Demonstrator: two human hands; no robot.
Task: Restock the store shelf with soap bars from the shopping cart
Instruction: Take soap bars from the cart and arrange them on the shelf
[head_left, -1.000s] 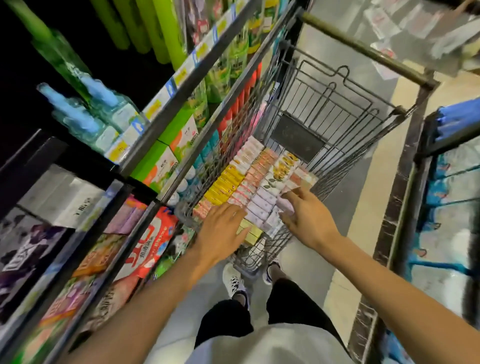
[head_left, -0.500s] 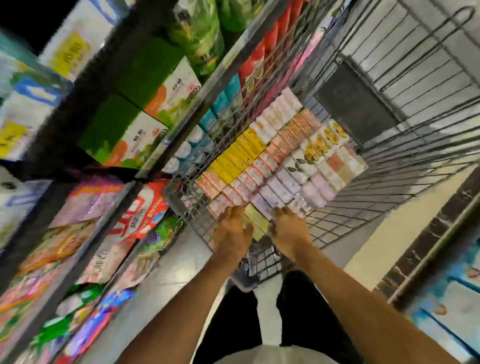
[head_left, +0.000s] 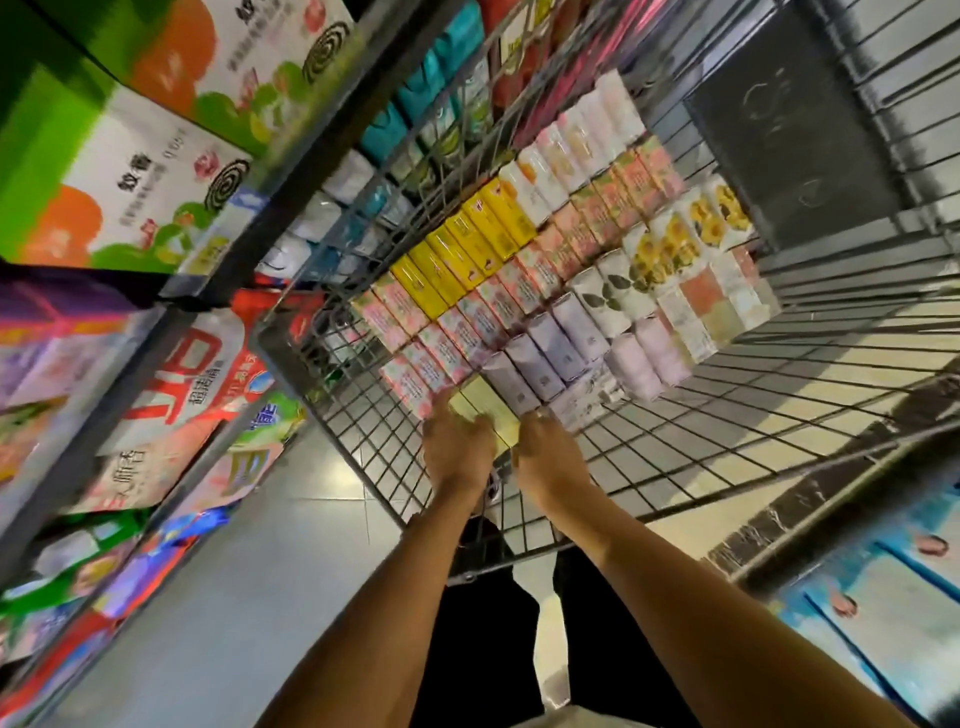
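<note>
Both hands are seen reaching into the near end of the cart (head_left: 675, 467). The left hand (head_left: 457, 452) and the right hand (head_left: 550, 457) are placed on either side of a pale yellow box (head_left: 488, 410); fingers are hidden, so whether it is gripped cannot be told. Soap bars (head_left: 545, 270) are packed in rows across the cart, yellow, pink, lilac and flowered. On the left, shelves (head_left: 291, 171) are filled with green coil boxes (head_left: 130, 171) and red bags (head_left: 192, 374). A grey tiled floor (head_left: 249, 571) is seen below, and blue packs (head_left: 893, 592) on the right.
</note>
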